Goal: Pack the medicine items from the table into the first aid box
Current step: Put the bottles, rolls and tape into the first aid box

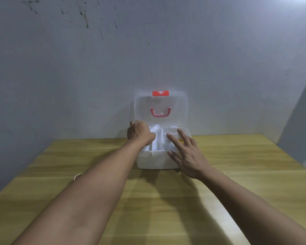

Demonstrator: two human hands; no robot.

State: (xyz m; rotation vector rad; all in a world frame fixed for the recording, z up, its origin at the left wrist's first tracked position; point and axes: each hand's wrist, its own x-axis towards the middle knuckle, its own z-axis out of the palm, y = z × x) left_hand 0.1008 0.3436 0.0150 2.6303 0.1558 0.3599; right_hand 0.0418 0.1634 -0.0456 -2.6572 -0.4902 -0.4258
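A white first aid box (154,160) stands open at the far middle of the wooden table (148,200). Its clear lid (178,106), with a red handle and a red cross label, leans back against the wall. My left hand (140,132) is curled over the box's back left corner, closed on a white wrapped item (155,129) that sits in the inner tray. My right hand (185,152) lies on the box's right front with fingers spread, holding nothing. A small yellow thing (181,140) shows under its fingers. The tray's contents are mostly washed out.
The grey stained wall (148,50) rises right behind the box. A thin metal ring (77,176) lies on the table beside my left forearm. The table's right edge runs near a grey wall panel (300,121).
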